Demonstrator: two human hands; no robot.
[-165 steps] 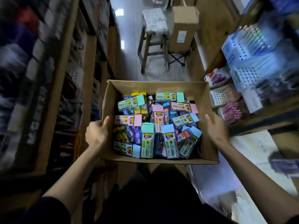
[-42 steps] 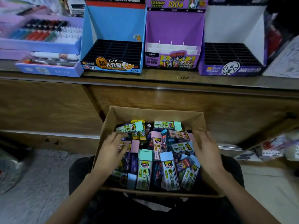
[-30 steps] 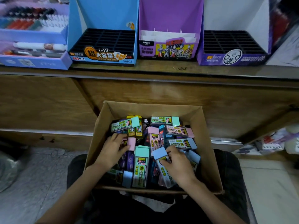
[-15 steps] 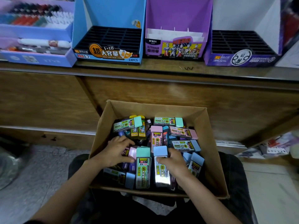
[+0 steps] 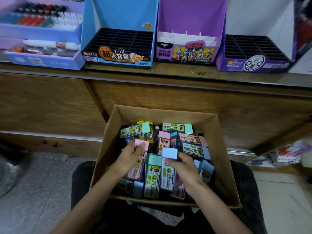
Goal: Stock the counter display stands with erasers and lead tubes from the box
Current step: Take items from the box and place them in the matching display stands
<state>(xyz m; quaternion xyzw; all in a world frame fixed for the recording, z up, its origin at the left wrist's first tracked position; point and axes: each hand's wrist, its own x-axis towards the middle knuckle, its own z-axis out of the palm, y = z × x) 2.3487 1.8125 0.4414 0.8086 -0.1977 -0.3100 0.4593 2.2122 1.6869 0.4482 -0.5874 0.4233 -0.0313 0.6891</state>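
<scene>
- Your box [image 5: 217,146]: plain brown.
- Behind the box: blue stand [image 5: 121,14], black grid; purple stand [image 5: 190,14], cartoon print.
- In the box: pink case [image 5: 141,144], your left hand [image 5: 129,160]; blue-capped case [image 5: 169,153], your right hand [image 5: 184,166].

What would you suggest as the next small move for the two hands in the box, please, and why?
I would probably lift both hands out and carry the cases up to the blue stand. The left hand grips a pink-capped case and the right hand a blue-capped case inside the box, and the stand's black slots look empty.
</scene>
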